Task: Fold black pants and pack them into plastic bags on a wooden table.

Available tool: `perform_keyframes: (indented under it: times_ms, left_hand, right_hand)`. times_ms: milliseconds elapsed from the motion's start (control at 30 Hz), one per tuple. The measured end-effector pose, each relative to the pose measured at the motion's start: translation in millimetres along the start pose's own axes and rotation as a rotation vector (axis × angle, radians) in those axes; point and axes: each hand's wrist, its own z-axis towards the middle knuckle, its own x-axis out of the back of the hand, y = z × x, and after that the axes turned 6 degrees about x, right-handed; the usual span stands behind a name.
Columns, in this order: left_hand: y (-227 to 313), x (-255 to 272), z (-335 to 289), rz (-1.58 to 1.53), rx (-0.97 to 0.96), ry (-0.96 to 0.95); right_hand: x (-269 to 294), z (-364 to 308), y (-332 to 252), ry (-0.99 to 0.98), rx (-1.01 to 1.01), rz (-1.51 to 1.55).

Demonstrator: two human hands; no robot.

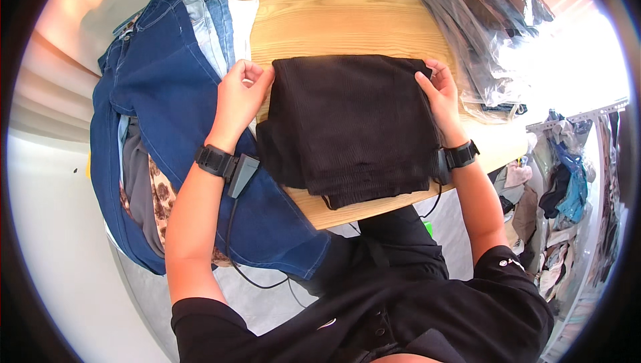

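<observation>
A folded black garment of finely ribbed cloth lies on the wooden table in front of me. Its near edge shows a gathered, stretchy-looking band, and part of the cloth sticks out at the lower left. My left hand is closed at the far left corner, thumb and fingers pinching the cloth. At the far right corner my right hand grips the edge, thumb on top and fingers curled behind. Black bands with small devices are strapped around both wrists.
Dark blue jeans drape over a clothes pile at the left, hanging off the table. Garments in clear plastic bags lie at the far right. A rack with bagged clothes stands right. A cable hangs below my left wrist.
</observation>
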Motion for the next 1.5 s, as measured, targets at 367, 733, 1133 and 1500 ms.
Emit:
perform_keyframes:
  times_ms: [367, 733, 1133, 1500]
  left_hand:
    - [10, 7, -10, -0.169, -0.206, -0.255]
    - [24, 16, -13, -0.051, -0.339, -0.409]
    - [37, 25, -27, 0.185, -0.255, -0.634]
    - [24, 18, -15, 0.248, -0.481, -0.35]
  right_hand:
    - [-36, 19, 23, 0.232, 0.016, 0.036]
    - [-28, 16, -18, -0.02, -0.184, 0.118]
    - [-22, 14, -9, -0.149, -0.069, -0.004]
    - [-28, 14, 6, 0.11, -0.03, 0.017]
